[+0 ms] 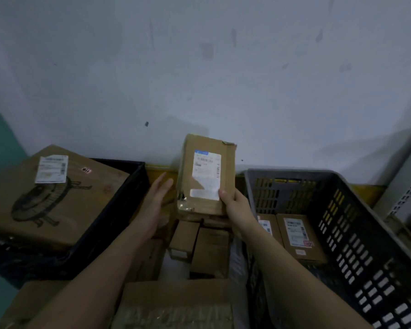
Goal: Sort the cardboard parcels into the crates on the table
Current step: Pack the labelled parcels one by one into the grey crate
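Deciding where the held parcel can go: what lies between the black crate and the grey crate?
In the head view, loose small cardboard parcels fill the gap between black crate and grey crate; the right hand holds a labelled parcel above them.

Scuffed white wall (199, 79) — teal strip (0, 143) at left.

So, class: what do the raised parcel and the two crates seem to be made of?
Raised parcel: brown cardboard, matte, with a torn top corner, a white paper label and glossy clear tape. Right hand holds it.
Grey crate: likely moulded plastic, with slotted walls.
Black crate: probably plastic too; too dark to be sure.
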The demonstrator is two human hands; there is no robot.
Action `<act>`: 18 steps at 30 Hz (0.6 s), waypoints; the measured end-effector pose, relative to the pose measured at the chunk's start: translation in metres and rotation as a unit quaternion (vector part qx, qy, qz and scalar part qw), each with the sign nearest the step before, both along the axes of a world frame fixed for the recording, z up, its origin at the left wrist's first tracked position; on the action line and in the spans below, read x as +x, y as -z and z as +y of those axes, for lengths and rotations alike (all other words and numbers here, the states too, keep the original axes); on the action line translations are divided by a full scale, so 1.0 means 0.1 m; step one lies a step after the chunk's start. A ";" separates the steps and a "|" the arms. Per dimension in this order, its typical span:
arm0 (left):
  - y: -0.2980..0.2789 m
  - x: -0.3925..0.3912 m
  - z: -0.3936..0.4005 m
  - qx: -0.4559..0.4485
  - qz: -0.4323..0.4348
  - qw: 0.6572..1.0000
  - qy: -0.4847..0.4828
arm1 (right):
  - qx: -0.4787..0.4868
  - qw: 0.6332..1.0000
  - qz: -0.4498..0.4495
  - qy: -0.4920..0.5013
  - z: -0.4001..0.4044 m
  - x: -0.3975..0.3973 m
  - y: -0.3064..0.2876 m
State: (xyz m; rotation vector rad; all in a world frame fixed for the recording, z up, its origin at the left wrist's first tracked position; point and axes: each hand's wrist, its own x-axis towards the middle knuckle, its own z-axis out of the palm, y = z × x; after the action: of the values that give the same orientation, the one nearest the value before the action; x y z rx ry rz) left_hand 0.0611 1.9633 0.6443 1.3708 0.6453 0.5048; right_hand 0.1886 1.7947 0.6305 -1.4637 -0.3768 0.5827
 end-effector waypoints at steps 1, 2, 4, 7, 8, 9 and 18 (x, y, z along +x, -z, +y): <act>-0.03 -0.01 -0.01 0.032 0.018 0.999 0.019 | -0.007 1.000 -0.030 -0.005 0.01 -0.01 -0.02; -0.05 -0.02 -0.02 0.060 0.032 0.997 0.035 | -0.008 0.999 -0.048 -0.012 0.02 -0.03 -0.04; -0.04 -0.01 -0.04 0.103 0.028 0.993 0.045 | -0.011 0.997 -0.071 -0.018 0.04 -0.08 -0.07; 0.01 -0.01 -0.04 0.115 0.018 0.992 0.046 | -0.018 0.995 -0.094 -0.019 0.06 -0.12 -0.09; 0.02 -0.02 -0.05 0.109 0.016 0.993 0.046 | -0.023 0.994 -0.104 -0.019 0.06 -0.12 -0.09; 0.01 -0.03 -0.05 0.101 0.014 0.994 0.044 | -0.029 0.993 -0.114 -0.020 0.06 -0.12 -0.11; -0.20 0.25 -0.20 0.038 -0.055 0.998 0.016 | 0.021 0.982 -0.189 0.021 -0.14 0.03 -0.39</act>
State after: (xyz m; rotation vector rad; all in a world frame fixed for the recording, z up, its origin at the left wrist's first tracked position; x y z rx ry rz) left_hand 0.0859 1.9437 0.6647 1.4123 0.5183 0.5792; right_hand 0.1912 1.7811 0.6694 -1.5368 -0.6497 0.2580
